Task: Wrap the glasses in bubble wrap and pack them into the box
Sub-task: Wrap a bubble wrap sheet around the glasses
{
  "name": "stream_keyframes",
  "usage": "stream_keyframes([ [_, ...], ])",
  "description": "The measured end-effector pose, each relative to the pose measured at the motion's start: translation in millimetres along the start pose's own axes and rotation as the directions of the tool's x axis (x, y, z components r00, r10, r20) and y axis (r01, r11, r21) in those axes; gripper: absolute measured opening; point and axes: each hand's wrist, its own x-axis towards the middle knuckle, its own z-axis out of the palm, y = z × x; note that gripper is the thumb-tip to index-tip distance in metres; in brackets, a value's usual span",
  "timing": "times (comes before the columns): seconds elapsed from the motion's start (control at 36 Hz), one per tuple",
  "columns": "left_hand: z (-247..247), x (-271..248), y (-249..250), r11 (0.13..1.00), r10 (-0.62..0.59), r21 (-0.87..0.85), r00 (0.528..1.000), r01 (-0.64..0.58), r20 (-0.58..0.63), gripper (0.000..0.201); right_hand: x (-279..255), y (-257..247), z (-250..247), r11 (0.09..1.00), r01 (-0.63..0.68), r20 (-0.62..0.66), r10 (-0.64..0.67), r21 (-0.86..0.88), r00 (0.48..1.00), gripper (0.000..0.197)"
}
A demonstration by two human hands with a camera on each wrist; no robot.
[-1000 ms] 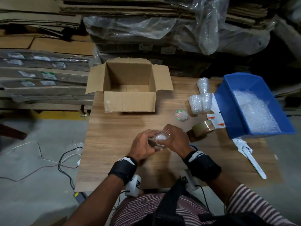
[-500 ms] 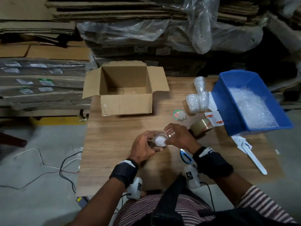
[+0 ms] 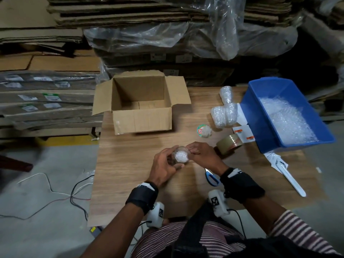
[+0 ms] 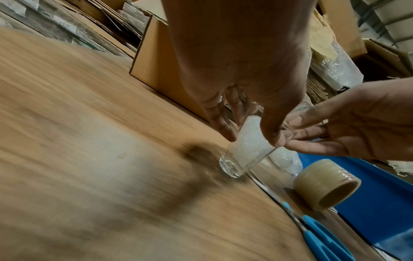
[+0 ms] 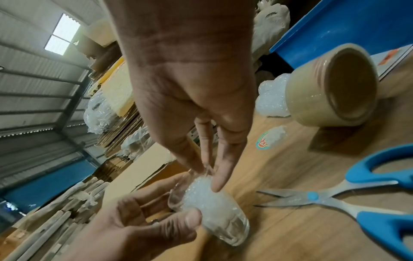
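Observation:
A clear drinking glass [image 3: 181, 156] stuffed with a wad of bubble wrap stands tilted on the wooden table [image 3: 130, 174], just in front of me. My left hand [image 3: 168, 161] grips its side with thumb and fingers; the left wrist view shows the glass [image 4: 243, 151] with its base on the wood. My right hand [image 3: 197, 155] keeps straight fingers [image 5: 220, 176] on the wad at the glass [image 5: 214, 211] mouth. The open cardboard box [image 3: 141, 120] stands behind, with nothing visible inside. Three bubble-wrapped glasses [image 3: 224, 112] lie to the right of it.
A blue bin [image 3: 260, 127] holding bubble wrap [image 3: 286, 120] sits at the right. A brown tape roll [image 3: 229, 144] and blue scissors [image 3: 211, 176] lie close to my right hand. A small wad on a round sticker [image 3: 204, 131] and a white tool [image 3: 290, 175] lie nearby. Stacked cardboard fills the background.
My right hand has drawn back to the right off the glass mouth, so the stuffed wad now shows. My left hand keeps its hold on the glass.

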Motion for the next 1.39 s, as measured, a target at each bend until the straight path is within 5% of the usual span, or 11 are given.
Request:
stream_keyframes([
  [0.33, 0, 27, 17, 0.990, -0.077, -0.119, 0.996, 0.081, 0.036, 0.079, 23, -5, -8, 0.986, 0.093, -0.092, -0.081, 0.137, 0.992, 0.022],
  [0.56, -3, 25, 21, 0.996, 0.073, 0.067, 0.989, -0.064, -0.132, 0.072, 20, 12, -33, 0.978, 0.100, -0.030, -0.096, 0.185, 0.995, 0.021],
  [0.83, 46, 47, 126, 0.960, 0.246, -0.101, 0.959, -0.261, -0.138, 0.040, -9, 9, -146, 0.929, 0.157, -0.131, -0.119, 0.335, 0.984, 0.017],
  [1.0, 110, 84, 184, 0.931, 0.356, -0.093, 0.934, -0.354, 0.006, 0.034, -4, 50, -243, 0.977, 0.204, -0.432, -0.157, 0.063, 0.888, 0.021],
  [1.08, 149, 101, 205, 0.923, 0.384, -0.063, 0.920, -0.380, 0.077, 0.035, 8, 85, -278, 0.988, 0.104, -0.505, -0.150, -0.117, 0.850, 0.018],
  [1.14, 172, 110, 215, 0.921, 0.388, -0.028, 0.911, -0.388, 0.141, 0.038, 18, 108, -295, 0.983, 0.031, -0.519, -0.124, -0.183, 0.846, 0.019],
  [1.28, 216, 132, 226, 0.922, 0.361, 0.058, 0.906, -0.382, 0.220, 0.042, 39, 148, -317, 0.956, -0.082, -0.459, -0.060, -0.283, 0.886, 0.058],
  [1.39, 238, 141, 225, 0.928, 0.314, 0.112, 0.909, -0.354, 0.275, 0.045, 46, 161, -324, 0.948, -0.119, -0.394, -0.007, -0.295, 0.919, 0.050],
])
